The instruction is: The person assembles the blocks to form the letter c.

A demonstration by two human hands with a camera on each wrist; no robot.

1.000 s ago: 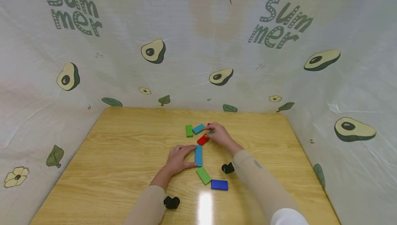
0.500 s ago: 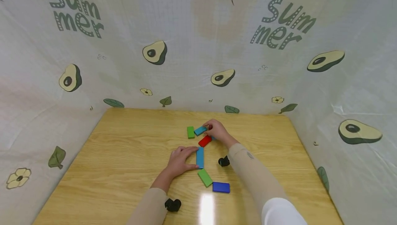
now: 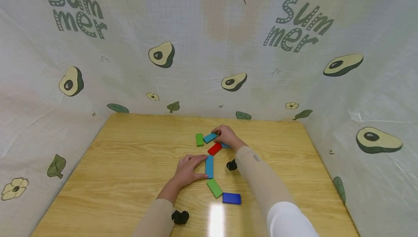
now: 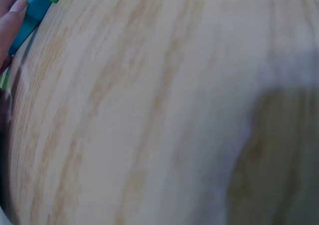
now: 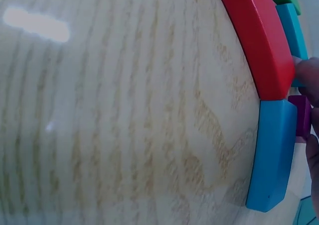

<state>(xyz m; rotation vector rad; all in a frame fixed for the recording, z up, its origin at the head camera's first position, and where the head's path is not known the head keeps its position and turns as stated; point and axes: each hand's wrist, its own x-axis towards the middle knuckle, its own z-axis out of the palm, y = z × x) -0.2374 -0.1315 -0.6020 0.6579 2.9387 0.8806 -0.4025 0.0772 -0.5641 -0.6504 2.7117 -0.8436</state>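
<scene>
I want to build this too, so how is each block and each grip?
Left grip, holding middle blue block
Right grip, seemingly pinching purple block
Middle blue block, flat, held
Purple block, seemingly pinched
Red block, flat
Right blue block, touching red block
Far blue block, flat
Far green block, flat
Near green block, flat
Dark blue block, flat

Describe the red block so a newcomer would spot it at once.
On the wooden table, find the light-blue block gripped by the left hand. Just past its far end, on the near side of the right hand, the red block lies at a slant. Its colour sets it apart: no other block on the table is red.
</scene>
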